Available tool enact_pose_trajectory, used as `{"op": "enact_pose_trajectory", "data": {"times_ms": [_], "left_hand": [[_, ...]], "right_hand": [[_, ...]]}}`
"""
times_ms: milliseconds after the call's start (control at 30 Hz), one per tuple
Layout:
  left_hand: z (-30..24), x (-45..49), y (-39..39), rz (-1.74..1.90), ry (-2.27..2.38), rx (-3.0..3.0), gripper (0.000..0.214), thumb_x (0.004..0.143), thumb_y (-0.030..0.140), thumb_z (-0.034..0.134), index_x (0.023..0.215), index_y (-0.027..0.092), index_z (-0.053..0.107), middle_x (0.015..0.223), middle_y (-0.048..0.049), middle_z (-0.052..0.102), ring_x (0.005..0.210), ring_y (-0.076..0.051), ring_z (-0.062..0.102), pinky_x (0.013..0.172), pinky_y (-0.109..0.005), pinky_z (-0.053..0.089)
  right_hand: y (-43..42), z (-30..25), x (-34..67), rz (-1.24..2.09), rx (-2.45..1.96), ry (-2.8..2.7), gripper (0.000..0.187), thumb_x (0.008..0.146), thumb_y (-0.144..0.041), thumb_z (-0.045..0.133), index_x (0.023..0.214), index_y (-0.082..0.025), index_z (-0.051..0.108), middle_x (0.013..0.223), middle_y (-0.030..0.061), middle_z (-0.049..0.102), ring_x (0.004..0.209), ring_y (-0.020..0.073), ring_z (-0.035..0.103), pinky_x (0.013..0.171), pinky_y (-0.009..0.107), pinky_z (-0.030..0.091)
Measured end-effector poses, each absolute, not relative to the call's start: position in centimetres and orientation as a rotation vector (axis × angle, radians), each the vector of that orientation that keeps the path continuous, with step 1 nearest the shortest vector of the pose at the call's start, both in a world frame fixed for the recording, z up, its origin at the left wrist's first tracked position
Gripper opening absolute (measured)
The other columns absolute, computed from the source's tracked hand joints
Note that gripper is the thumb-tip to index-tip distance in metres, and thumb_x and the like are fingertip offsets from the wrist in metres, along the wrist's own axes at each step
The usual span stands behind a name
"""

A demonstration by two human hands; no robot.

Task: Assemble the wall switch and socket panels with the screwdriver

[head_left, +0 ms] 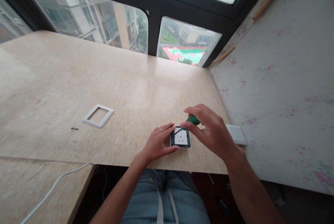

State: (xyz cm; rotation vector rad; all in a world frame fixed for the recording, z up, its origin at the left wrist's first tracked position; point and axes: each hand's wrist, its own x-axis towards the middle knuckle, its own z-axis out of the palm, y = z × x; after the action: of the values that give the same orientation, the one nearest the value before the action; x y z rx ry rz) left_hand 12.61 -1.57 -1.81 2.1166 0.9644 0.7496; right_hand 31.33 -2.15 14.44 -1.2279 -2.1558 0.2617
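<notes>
A wall socket point(181, 137) with a white face and dark frame lies flat near the counter's front edge. My left hand point(159, 142) grips it from the left, with fingers along the far side and thumb at the near side. Above it, my right hand point(208, 126) is closed round the green handle of a screwdriver point(193, 119). The tool slants down to the left, its thin shaft reaching the socket's left side. I cannot make out a screw under the tip. Off to the left lies a white square cover frame point(98, 115).
A small dark metal piece point(74, 128) lies left of the cover frame. At the right, a white box-like plate point(237, 135) sits against the papered wall point(281, 88). A white cable point(56, 184) runs over the lower-left surface. Windows point(182, 39) border the counter's point(125, 78) far edge.
</notes>
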Motion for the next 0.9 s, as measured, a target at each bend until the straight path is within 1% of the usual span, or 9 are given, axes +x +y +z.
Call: {"op": "enact_pose_trajectory", "data": {"times_ms": [100, 167, 233, 267, 400, 467, 600, 767, 900], "left_hand": [[-1.8, 12.6, -1.6, 0.759, 0.952, 2.122, 0.075, 0.080, 0.050, 0.075, 0.144, 0.025, 0.046, 0.150, -0.0115, 0.050, 0.135, -0.031, 0.049, 0.109, -0.048, 0.042], [-1.8, 12.6, -1.6, 0.779, 0.952, 2.119, 0.074, 0.080, 0.049, 0.075, 0.145, 0.026, 0.046, 0.150, -0.0109, 0.049, 0.134, -0.031, 0.050, 0.108, -0.048, 0.043], [-1.9, 12.6, -1.6, 0.791, 0.948, 2.121, 0.074, 0.080, 0.048, 0.075, 0.145, 0.027, 0.045, 0.150, -0.0106, 0.049, 0.134, -0.031, 0.050, 0.108, -0.048, 0.043], [-2.0, 12.6, -1.6, 0.793, 0.944, 2.124, 0.074, 0.080, 0.048, 0.074, 0.145, 0.027, 0.045, 0.150, -0.0106, 0.049, 0.135, -0.031, 0.050, 0.108, -0.048, 0.043], [-2.2, 12.6, -1.6, 0.793, 0.949, 2.135, 0.074, 0.081, 0.049, 0.074, 0.145, 0.028, 0.045, 0.150, -0.0108, 0.049, 0.134, -0.032, 0.050, 0.107, -0.049, 0.043], [-2.3, 12.7, -1.6, 0.792, 0.960, 2.136, 0.074, 0.080, 0.050, 0.074, 0.144, 0.028, 0.046, 0.149, -0.0108, 0.050, 0.133, -0.032, 0.051, 0.107, -0.049, 0.043], [-2.6, 12.7, -1.6, 0.786, 0.971, 2.148, 0.070, 0.080, 0.052, 0.074, 0.141, 0.028, 0.050, 0.147, -0.0101, 0.052, 0.134, -0.033, 0.049, 0.108, -0.050, 0.042], [-2.8, 12.8, -1.6, 0.825, 0.983, 2.130, 0.070, 0.079, 0.052, 0.074, 0.141, 0.029, 0.051, 0.145, -0.0090, 0.055, 0.130, -0.032, 0.053, 0.106, -0.049, 0.044], [-2.5, 12.8, -1.7, 0.802, 0.986, 2.126, 0.066, 0.079, 0.053, 0.073, 0.137, 0.027, 0.054, 0.146, -0.0097, 0.054, 0.131, -0.032, 0.052, 0.107, -0.050, 0.044]], "right_hand": [[-2.4, 14.8, 31.2, 0.374, -1.201, -2.188, 0.035, 0.096, -0.032, 0.056, 0.130, -0.025, 0.055, 0.122, 0.0105, 0.063, 0.115, 0.0247, 0.062, 0.097, 0.043, 0.053], [-2.7, 15.2, 31.3, 0.522, -1.175, -2.202, 0.041, 0.099, -0.025, 0.047, 0.140, -0.029, 0.048, 0.145, 0.0096, 0.051, 0.138, 0.0248, 0.045, 0.111, 0.046, 0.043], [-3.1, 15.6, 31.5, 0.659, -1.152, -2.214, 0.046, 0.099, -0.020, 0.042, 0.144, -0.031, 0.043, 0.157, 0.0059, 0.038, 0.147, 0.0234, 0.033, 0.116, 0.046, 0.037], [-3.2, 15.8, 31.6, 0.710, -1.143, -2.214, 0.048, 0.099, -0.019, 0.042, 0.145, -0.032, 0.042, 0.159, 0.0053, 0.037, 0.146, 0.0230, 0.035, 0.115, 0.045, 0.039], [-3.3, 16.0, 31.6, 0.669, -1.171, -2.203, 0.041, 0.098, -0.022, 0.052, 0.139, -0.028, 0.050, 0.136, 0.0077, 0.062, 0.118, 0.0210, 0.064, 0.099, 0.038, 0.054], [-3.1, 15.9, 31.1, 0.516, -1.192, -2.220, 0.032, 0.095, -0.025, 0.060, 0.127, -0.025, 0.058, 0.117, 0.0064, 0.072, 0.103, 0.0199, 0.069, 0.091, 0.034, 0.056], [-2.8, 15.6, 29.8, 0.277, -1.141, -2.280, 0.020, 0.093, -0.033, 0.064, 0.108, -0.019, 0.062, 0.095, 0.0062, 0.073, 0.085, 0.0187, 0.068, 0.075, 0.030, 0.054], [-2.7, 15.2, 28.8, 0.106, -1.174, -2.305, 0.029, 0.097, -0.045, 0.054, 0.086, -0.019, 0.057, 0.071, 0.0025, 0.064, 0.066, 0.0152, 0.058, 0.062, 0.027, 0.046], [-3.0, 14.9, 28.8, -0.040, -1.238, -2.250, 0.035, 0.098, -0.049, 0.052, 0.077, -0.020, 0.052, 0.063, 0.0001, 0.057, 0.059, 0.0131, 0.051, 0.057, 0.025, 0.040]]}}
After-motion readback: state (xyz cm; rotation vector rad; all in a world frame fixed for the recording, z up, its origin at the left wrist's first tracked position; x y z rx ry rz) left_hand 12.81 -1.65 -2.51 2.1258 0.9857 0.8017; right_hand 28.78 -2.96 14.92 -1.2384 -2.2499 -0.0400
